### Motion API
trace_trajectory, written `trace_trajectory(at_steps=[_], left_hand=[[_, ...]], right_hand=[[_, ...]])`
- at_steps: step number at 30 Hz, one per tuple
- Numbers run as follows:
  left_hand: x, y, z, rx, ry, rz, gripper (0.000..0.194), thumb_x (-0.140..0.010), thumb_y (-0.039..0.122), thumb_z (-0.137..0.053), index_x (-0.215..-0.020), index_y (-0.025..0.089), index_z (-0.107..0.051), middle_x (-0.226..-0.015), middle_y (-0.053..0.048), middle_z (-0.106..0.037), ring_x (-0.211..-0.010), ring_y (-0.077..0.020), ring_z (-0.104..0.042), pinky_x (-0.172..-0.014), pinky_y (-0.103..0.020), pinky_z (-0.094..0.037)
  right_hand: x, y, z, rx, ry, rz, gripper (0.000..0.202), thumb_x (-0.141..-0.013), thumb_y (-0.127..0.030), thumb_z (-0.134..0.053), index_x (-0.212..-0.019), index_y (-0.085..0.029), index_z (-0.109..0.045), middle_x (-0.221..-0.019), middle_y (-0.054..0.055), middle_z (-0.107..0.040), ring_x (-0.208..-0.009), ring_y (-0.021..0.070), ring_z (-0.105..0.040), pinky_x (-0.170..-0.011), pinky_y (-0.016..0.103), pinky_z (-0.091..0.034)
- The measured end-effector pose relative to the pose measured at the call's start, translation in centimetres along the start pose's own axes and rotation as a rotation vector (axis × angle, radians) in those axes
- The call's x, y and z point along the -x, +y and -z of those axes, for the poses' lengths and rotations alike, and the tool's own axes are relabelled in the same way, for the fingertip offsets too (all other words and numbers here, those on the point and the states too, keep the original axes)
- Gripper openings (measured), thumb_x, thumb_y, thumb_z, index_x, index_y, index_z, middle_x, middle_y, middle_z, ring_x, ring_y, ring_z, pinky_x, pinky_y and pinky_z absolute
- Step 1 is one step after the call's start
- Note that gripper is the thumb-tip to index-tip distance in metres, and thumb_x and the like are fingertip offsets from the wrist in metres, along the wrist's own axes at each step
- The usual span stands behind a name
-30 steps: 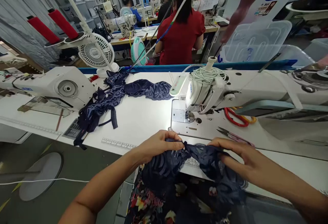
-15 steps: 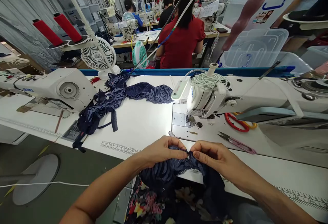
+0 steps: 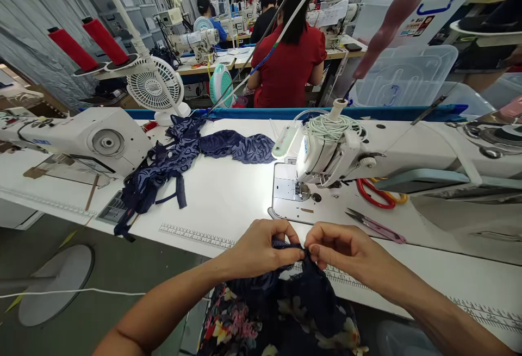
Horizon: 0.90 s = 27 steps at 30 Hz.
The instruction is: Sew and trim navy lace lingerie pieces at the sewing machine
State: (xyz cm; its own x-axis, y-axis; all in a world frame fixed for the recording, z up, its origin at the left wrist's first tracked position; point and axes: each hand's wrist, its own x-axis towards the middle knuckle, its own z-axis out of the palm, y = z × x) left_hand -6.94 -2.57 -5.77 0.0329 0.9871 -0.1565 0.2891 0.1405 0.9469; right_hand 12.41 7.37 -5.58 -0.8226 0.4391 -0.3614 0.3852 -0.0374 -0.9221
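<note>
Dark blue lace fabric [image 3: 314, 285] hangs from both hands over the front table edge and a flowered garment on the lap. My left hand [image 3: 267, 247] pinches its upper edge between thumb and fingers. Close beside it, my right hand [image 3: 340, 244] pinches the same edge, fingertips nearly touching the left ones. Just beyond the hands is the sewing machine [image 3: 326, 155] with its metal needle plate [image 3: 285, 189]. More dark blue lace pieces [image 3: 175, 149] lie in a pile on the white table to the left.
Pink-handled snips [image 3: 383, 230] and red-handled scissors [image 3: 373, 195] lie right of the needle plate. A second machine [image 3: 101, 141], a white fan [image 3: 157, 87] and red thread cones [image 3: 104, 41] stand left. A person in red [image 3: 287, 62] sits beyond the table.
Both hands have shifted slightly, still pinching the fabric edge. The lace between and below them has dropped and bunched, with its right part now hanging closer to the middle.
</note>
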Motion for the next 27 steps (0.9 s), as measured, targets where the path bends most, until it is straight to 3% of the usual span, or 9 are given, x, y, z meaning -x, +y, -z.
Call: trace_trajectory(at_steps=[4, 7, 13, 16, 19, 24, 27], left_hand=[[0.3, 0.1, -0.3, -0.06, 0.036, -0.014, 0.008, -0.076, 0.026, -0.069, -0.078, 0.019, -0.065, -0.063, 0.007, -0.041, -0.059, -0.0075, -0.036, -0.056, -0.021, -0.029], [0.6, 0.3, -0.6, -0.073, 0.056, -0.026, 0.007, -0.076, 0.025, -0.068, -0.078, 0.019, -0.065, -0.064, 0.007, -0.043, -0.059, -0.0073, -0.036, -0.057, -0.021, -0.029], [0.6, -0.2, -1.1, 0.019, 0.076, -0.01, 0.01, -0.077, 0.026, -0.066, -0.075, 0.018, -0.061, -0.06, 0.007, -0.037, -0.056, -0.0077, -0.031, -0.053, -0.023, -0.025], [0.6, -0.6, -1.1, 0.067, 0.138, -0.003, 0.014, -0.079, 0.029, -0.064, -0.074, 0.018, -0.058, -0.059, 0.007, -0.034, -0.057, -0.0083, -0.03, -0.055, -0.023, -0.025], [0.7, -0.9, -0.9, 0.047, 0.168, -0.002, 0.014, -0.081, 0.03, -0.064, -0.075, 0.018, -0.058, -0.059, 0.007, -0.033, -0.057, -0.0086, -0.03, -0.057, -0.024, -0.025], [0.9, -1.0, -1.0, -0.01, 0.175, -0.049, 0.013, -0.084, 0.031, -0.065, -0.079, 0.019, -0.061, -0.057, 0.007, -0.032, -0.055, -0.0087, -0.03, -0.055, -0.024, -0.024], [0.5, -1.3, -1.1, -0.07, 0.173, -0.167, 0.013, -0.088, 0.033, -0.063, -0.085, 0.02, -0.064, -0.063, 0.005, -0.047, -0.058, -0.0097, -0.039, -0.058, -0.024, -0.03]], right_hand=[[0.0, 0.0, -0.1, 0.016, -0.018, -0.01, 0.023, -0.093, -0.04, -0.054, -0.083, -0.02, -0.058, -0.076, 0.0, -0.058, -0.069, 0.0124, -0.05, -0.064, 0.026, -0.039], [0.2, 0.4, -0.5, 0.084, 0.015, 0.019, 0.021, -0.094, -0.035, -0.05, -0.08, -0.02, -0.052, -0.071, -0.002, -0.051, -0.064, 0.0108, -0.043, -0.058, 0.024, -0.034], [0.6, 1.3, -2.4, 0.215, 0.218, 0.196, 0.02, -0.092, -0.029, -0.043, -0.075, -0.022, -0.039, -0.069, -0.004, -0.037, -0.062, 0.0109, -0.034, -0.054, 0.024, -0.03], [0.7, 1.9, -2.9, 0.255, 0.367, 0.29, 0.018, -0.091, -0.026, -0.042, -0.074, -0.022, -0.039, -0.069, -0.003, -0.041, -0.061, 0.0117, -0.038, -0.054, 0.025, -0.032], [0.9, 2.4, -2.8, 0.276, 0.436, 0.293, 0.021, -0.095, -0.032, -0.043, -0.076, -0.023, -0.045, -0.071, -0.001, -0.048, -0.063, 0.013, -0.044, -0.058, 0.026, -0.038], [1.2, 2.5, -2.5, 0.297, 0.447, 0.307, 0.015, -0.096, -0.039, -0.049, -0.096, -0.026, -0.056, -0.089, 0.002, -0.06, -0.081, 0.016, -0.057, -0.068, 0.026, -0.047], [1.1, 2.4, -2.8, 0.376, 0.376, 0.388, 0.013, -0.096, -0.033, -0.051, -0.107, -0.029, -0.056, -0.102, 0.002, -0.063, -0.094, 0.0166, -0.061, -0.071, 0.024, -0.05]])
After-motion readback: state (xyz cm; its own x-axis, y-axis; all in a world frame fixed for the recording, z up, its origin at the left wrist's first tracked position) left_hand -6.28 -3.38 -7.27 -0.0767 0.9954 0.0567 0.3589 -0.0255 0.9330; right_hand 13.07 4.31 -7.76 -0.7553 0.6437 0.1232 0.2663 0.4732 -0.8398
